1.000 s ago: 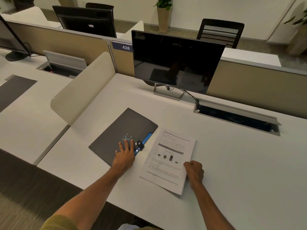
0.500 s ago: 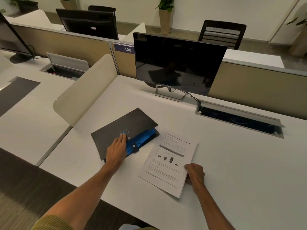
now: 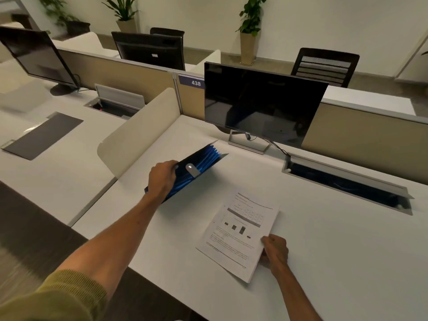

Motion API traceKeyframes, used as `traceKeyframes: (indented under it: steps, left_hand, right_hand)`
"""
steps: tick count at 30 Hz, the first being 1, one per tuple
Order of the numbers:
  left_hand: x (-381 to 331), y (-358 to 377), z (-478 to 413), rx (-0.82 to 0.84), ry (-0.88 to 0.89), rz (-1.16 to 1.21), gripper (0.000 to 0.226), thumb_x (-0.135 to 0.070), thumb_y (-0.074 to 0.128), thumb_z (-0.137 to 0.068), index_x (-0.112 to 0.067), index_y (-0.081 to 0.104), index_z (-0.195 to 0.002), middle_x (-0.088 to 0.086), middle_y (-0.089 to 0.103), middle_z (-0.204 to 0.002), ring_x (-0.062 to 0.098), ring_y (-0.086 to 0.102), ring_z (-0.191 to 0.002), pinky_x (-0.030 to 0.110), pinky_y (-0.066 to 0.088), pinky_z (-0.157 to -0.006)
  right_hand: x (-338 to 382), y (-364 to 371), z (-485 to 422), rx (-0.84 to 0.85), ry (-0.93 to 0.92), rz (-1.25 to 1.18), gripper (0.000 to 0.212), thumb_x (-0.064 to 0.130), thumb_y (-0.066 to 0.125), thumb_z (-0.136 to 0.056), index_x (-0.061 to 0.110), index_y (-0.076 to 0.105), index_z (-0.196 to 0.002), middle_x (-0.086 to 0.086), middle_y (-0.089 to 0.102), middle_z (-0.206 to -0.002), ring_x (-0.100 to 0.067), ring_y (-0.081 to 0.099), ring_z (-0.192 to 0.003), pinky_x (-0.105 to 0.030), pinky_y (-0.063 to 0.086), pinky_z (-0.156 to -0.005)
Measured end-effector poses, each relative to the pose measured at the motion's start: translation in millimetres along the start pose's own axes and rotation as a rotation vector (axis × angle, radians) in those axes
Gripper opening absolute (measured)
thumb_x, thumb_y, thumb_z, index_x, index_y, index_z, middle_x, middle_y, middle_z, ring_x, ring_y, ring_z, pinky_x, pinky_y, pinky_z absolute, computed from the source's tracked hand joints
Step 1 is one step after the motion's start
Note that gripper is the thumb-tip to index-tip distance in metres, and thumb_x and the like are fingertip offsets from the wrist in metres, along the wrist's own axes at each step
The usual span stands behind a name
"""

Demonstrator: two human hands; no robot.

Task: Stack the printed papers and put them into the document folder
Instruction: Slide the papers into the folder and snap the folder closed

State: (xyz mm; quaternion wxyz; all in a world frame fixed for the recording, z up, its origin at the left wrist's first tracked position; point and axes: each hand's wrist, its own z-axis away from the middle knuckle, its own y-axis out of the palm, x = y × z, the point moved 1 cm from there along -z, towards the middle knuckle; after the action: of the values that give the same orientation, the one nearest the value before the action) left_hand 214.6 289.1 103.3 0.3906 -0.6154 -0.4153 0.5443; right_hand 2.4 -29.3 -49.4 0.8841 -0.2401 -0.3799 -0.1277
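My left hand [image 3: 162,179] gripped the document folder [image 3: 199,167], blue pockets fanned open; my right hand [image 3: 274,251] pinched the stacked papers [image 3: 238,232], squared but not yet inside.

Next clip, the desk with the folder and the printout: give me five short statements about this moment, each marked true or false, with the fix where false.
1. The left hand holds the accordion folder open, blue pockets showing. True.
2. The printed papers are already inside the folder. False: they lie on the desk, apart from it.
3. The right hand grips the papers at their near right edge. True.
4. The monitor behind the folder shows a spreadsheet. False: its screen is dark.
5. The folder lies closed and flat. False: its cover is lifted.
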Motion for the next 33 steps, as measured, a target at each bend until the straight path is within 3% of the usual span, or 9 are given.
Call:
traceKeyframes:
  steps: [8, 12, 18, 23, 27, 33]
  left_hand:
    - [-10.7, 13.5, 20.6, 0.113, 0.033, 0.022, 0.034, -0.021, 0.051, -0.113, -0.013, 0.074, -0.138, 0.009, 0.078, -0.132, 0.034, 0.072, -0.118, 0.044, 0.056, -0.101]
    - [-14.2, 15.6, 28.5, 0.113, 0.008, 0.055, 0.035, -0.018, 0.05, -0.114, -0.01, 0.073, -0.139, 0.01, 0.078, -0.131, 0.033, 0.072, -0.115, 0.042, 0.056, -0.101]
    - [-17.2, 18.2, 35.6, 0.119, -0.04, 0.109, 0.034, -0.017, 0.052, -0.113, -0.008, 0.074, -0.138, 0.013, 0.078, -0.13, 0.035, 0.071, -0.116, 0.043, 0.055, -0.101]
    - [-23.4, 21.9, 40.2, 0.147, -0.058, 0.11, 0.033, -0.02, 0.051, -0.114, -0.008, 0.076, -0.132, 0.014, 0.08, -0.121, 0.036, 0.072, -0.108, 0.042, 0.054, -0.095]
    - [-27.6, 23.9, 44.5, 0.199, -0.043, 0.078, 0.033, -0.019, 0.048, -0.114, -0.004, 0.076, -0.123, 0.016, 0.08, -0.113, 0.038, 0.071, -0.103, 0.044, 0.054, -0.093]
    - [-29.6, 25.3, 47.8, 0.259, -0.007, 0.067, 0.034, -0.021, 0.051, -0.113, -0.012, 0.075, -0.136, 0.011, 0.08, -0.124, 0.033, 0.072, -0.11, 0.041, 0.056, -0.098]
  right_hand:
    - [10.0, -16.0, 1.7, -0.022, -0.091, -0.14, 0.014, 0.0, 0.061, -0.095, -0.002, 0.075, -0.093, -0.016, 0.081, -0.1, -0.036, 0.078, -0.09, -0.048, 0.067, -0.08]
    - [23.8, -30.9, 6.3, -0.06, -0.19, -0.278, 0.017, -0.002, 0.062, -0.092, 0.003, 0.074, -0.082, -0.008, 0.083, -0.092, -0.024, 0.077, -0.075, -0.029, 0.06, -0.058]
    - [46.6, -47.4, 9.2, 0.044, -0.276, -0.48, 0.029, -0.003, 0.062, -0.092, 0.008, 0.063, -0.065, -0.008, 0.083, -0.088, -0.02, 0.079, -0.073, -0.03, 0.058, -0.06]
    - [67.8, -32.5, 14.2, 0.237, -0.248, -0.448, 0.012, -0.002, 0.061, -0.09, -0.001, 0.063, -0.079, -0.014, 0.08, -0.084, -0.028, 0.075, -0.075, -0.028, 0.056, -0.055]
    - [73.0, -12.4, 16.5, 0.274, -0.191, -0.392, 0.016, -0.003, 0.061, -0.089, -0.017, 0.067, -0.089, -0.015, 0.083, -0.088, -0.023, 0.079, -0.068, -0.028, 0.058, -0.052]
    - [78.8, 7.7, 20.6, 0.264, -0.133, -0.453, 0.022, -0.003, 0.059, -0.09, -0.006, 0.076, -0.104, -0.019, 0.083, -0.101, -0.037, 0.081, -0.089, -0.035, 0.064, -0.064]
